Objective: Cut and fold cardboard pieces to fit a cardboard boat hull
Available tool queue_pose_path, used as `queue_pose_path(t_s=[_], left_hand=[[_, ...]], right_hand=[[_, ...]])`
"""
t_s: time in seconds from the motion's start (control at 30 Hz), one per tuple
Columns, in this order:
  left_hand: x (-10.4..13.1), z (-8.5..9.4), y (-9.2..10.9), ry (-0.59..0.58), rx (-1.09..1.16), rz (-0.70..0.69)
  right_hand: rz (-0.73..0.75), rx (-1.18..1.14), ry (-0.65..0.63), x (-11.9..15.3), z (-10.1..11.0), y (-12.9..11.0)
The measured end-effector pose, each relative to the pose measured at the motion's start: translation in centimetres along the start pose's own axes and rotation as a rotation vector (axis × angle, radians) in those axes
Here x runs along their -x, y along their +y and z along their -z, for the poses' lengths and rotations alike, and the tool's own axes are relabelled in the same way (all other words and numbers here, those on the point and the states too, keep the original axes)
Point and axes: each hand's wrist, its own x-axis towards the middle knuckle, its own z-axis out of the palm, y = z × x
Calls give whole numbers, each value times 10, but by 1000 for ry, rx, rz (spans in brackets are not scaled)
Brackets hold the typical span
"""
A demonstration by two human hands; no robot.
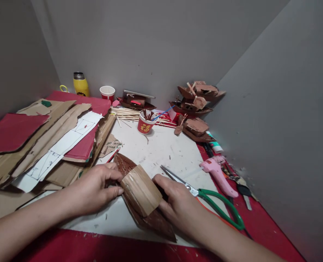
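Note:
A brown model boat (161,222) lies slantwise on the white sheet (131,143), its far tip pointing up and left. Over its middle arches a bare tan cardboard piece (141,190), like a curved roof. My left hand (100,187) pinches the left edge of this cardboard between thumb and fingers. On the other side my right hand (173,196) grips its right edge, with the fingertips partly hidden behind it. Just beyond my right hand are scissors (202,193) with green and orange handles, lying on the sheet.
Cardboard scraps (49,125) and a marked paper strip (60,149) pile up at left. Behind stand a red paper cup (145,125) with brown paint, wooden sticks (125,113) and a yellow bottle (81,85). Finished-looking boats (196,127) and a pink glue gun (218,171) sit at right.

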Motion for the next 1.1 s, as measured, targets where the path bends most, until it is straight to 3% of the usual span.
queue_pose_path(t_s=[0.2, 0.5, 0.67, 0.77, 0.97, 1.1], left_hand=[[5, -2, 1, -65, -70, 176], [11, -13, 5, -177, 400, 465], [8, -5, 2, -172, 701, 423], [7, -2, 3, -84, 855, 379], [1, -7, 13, -99, 756, 398], [-5, -5, 11, -78, 674, 311]], right_hand=[[0, 11, 6, -1, 0, 1], [37, -21, 23, -1, 2, -6], [50, -25, 29, 0, 1, -6], [55, -9, 29, 1, 1, -5], [46, 2, 25, 0, 0, -4], [15, -2, -5, 0, 0, -5]])
